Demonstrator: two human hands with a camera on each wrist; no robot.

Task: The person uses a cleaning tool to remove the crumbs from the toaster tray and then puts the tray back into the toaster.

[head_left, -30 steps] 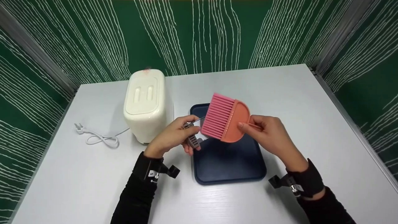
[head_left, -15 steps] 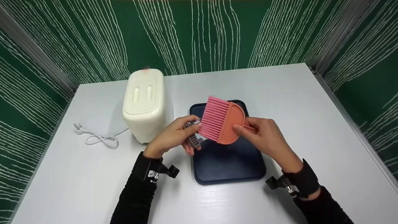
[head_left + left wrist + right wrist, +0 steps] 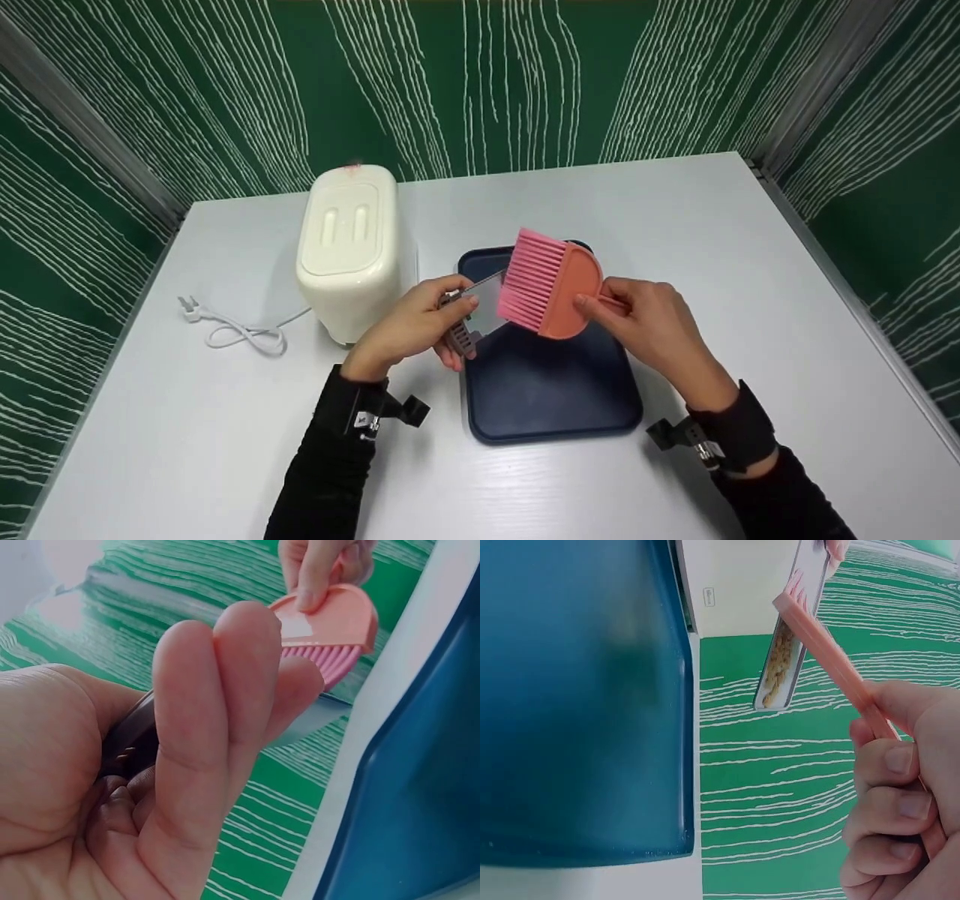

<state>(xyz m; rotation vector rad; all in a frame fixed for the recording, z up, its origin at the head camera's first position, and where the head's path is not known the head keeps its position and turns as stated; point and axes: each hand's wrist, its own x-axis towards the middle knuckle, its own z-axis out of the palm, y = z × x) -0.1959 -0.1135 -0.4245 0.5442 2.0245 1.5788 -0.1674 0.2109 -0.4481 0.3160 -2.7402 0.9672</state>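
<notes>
My left hand (image 3: 412, 322) grips the grey slotted end of a shallow metal crumb tray (image 3: 486, 304), which points right. In the right wrist view, brown crumbs (image 3: 781, 660) lie inside the crumb tray near its far end. My right hand (image 3: 649, 319) pinches the short handle of a brush (image 3: 576, 289) with an orange half-round body and pink bristles. The bristles are over the crumb tray's right part and hide it in the head view; whether they touch its bottom I cannot tell. Beneath both hands lies a dark blue tray (image 3: 555, 397).
A cream toaster (image 3: 349, 232) with a lid over its top stands left of the hands. Its white cord and plug (image 3: 240, 330) lie bundled on the white table (image 3: 187, 435). Green walls with white streaks (image 3: 517, 90) border the table's back and sides.
The brush first went left and down along the crumb tray toward my left hand, then back right and slightly up, uncovering more metal. My left hand holds on, nearly still.
</notes>
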